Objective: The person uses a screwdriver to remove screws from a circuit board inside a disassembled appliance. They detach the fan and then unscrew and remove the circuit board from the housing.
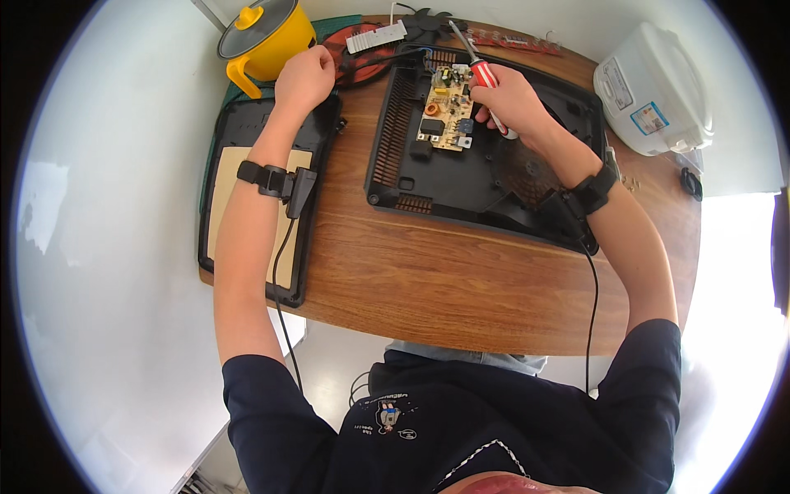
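My right hand (518,103) is wrapped round a screwdriver (484,74) with a red and white handle, its metal shaft pointing away and to the left. Below it, a tan circuit board (448,107) with a copper coil and dark components lies in the left part of a black plastic housing (485,189). Over on the left, my left hand (304,81) has its fingers curled together beside a red and black round coil (358,53); whatever they hold is hidden. A silver finned heat sink (377,37) rests on the coil, just past the fingertips.
A yellow pot (267,37) with a dark lid stands at the far left. Beneath my left arm lies a black-framed panel (259,165). A black fan (425,27) and red parts (514,41) are at the back; a white container (650,86) stands at the right.
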A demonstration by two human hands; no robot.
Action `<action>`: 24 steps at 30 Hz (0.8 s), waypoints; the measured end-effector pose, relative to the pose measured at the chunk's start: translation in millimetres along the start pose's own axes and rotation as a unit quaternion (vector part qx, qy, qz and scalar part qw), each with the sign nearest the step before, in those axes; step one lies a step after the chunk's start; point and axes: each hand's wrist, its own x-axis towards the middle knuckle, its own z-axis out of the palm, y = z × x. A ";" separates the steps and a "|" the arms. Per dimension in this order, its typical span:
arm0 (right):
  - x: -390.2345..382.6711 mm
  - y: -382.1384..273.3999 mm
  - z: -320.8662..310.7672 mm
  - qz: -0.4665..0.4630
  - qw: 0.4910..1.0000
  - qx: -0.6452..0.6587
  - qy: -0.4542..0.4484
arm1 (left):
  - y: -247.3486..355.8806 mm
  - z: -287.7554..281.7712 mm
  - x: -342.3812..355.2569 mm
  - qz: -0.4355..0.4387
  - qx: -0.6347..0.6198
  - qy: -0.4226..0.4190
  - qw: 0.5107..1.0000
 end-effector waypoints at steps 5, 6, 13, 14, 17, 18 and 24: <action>-1.2 -0.4 -2.6 0.005 1.000 0.005 -0.009 | 3.5 1.0 3.2 0.012 0.066 0.024 0.997; -1.2 -0.7 -2.3 0.005 1.000 0.006 -0.012 | 1.1 1.3 3.3 0.015 0.059 0.047 0.997; -1.7 -0.4 -2.6 0.007 1.000 0.026 -0.014 | 2.2 -24.0 1.9 0.038 -0.067 0.075 0.994; -0.6 1.3 -4.3 0.008 1.000 0.024 -0.014 | 7.4 -28.5 0.6 0.031 -0.091 0.063 0.993; -1.0 1.3 -3.2 0.003 1.000 0.026 -0.010 | 16.0 -40.6 -7.1 0.006 -0.144 0.035 0.989; -1.4 1.1 -2.7 0.002 1.000 0.026 -0.007 | 19.0 -43.4 -9.2 0.000 -0.154 0.028 0.988; -1.8 3.4 -1.6 -0.006 0.999 0.049 0.001 | 64.7 -48.5 -42.6 0.059 -0.222 -0.018 0.973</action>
